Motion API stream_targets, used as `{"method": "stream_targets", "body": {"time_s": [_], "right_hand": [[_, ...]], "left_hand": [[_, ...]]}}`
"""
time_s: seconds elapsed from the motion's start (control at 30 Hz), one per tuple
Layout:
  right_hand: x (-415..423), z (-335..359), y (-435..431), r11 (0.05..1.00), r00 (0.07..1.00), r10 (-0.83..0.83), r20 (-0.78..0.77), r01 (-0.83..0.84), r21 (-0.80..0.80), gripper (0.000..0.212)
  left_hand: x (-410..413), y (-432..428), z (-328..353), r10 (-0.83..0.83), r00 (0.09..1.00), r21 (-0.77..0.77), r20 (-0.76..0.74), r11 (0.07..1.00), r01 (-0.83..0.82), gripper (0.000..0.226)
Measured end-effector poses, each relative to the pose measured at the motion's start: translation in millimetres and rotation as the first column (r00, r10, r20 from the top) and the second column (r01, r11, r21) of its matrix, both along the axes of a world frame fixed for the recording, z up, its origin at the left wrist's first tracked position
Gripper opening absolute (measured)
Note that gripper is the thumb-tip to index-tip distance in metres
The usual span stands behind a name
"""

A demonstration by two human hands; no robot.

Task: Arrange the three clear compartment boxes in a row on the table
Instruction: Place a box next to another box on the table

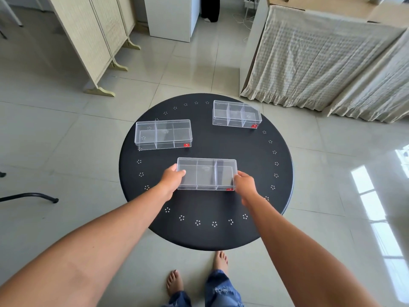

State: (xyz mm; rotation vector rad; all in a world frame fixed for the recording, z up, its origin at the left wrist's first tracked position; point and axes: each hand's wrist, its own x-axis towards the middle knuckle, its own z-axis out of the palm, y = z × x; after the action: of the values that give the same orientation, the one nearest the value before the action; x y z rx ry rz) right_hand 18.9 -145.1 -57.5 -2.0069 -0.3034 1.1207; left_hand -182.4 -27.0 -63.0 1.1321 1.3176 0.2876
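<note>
Three clear compartment boxes with small red labels lie on a round black table (205, 231). The nearest box (207, 173) sits at the table's middle, gripped at both short ends: my left hand (171, 179) holds its left end and my right hand (245, 185) holds its right end. A second box (163, 134) rests at the left, farther back. The third box (236, 114) lies at the far right near the table's rim, turned slightly clockwise.
Tiled floor surrounds the table. A folding woven screen (93, 41) stands at the far left, a cloth-draped counter (321, 58) at the far right, a white cabinet (172, 16) behind. A black chair leg (28, 196) lies left. My bare feet show below the table.
</note>
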Motion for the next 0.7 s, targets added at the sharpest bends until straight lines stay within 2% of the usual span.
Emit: {"method": "stream_targets", "body": {"time_s": [0.37,0.7], "right_hand": [[-2.6,9.2,3.8,1.000,0.999,0.022,0.041,-0.021,-0.016,0.031],[0.4,11.6,6.6,1.000,0.998,0.023,0.061,-0.022,-0.008,0.032]], "left_hand": [[2.4,-2.3,-2.6,-0.014,1.000,0.055,-0.015,0.998,0.015,0.037],[4.9,6.4,-1.0,-0.061,0.998,0.014,0.005,0.998,0.061,0.037]]}}
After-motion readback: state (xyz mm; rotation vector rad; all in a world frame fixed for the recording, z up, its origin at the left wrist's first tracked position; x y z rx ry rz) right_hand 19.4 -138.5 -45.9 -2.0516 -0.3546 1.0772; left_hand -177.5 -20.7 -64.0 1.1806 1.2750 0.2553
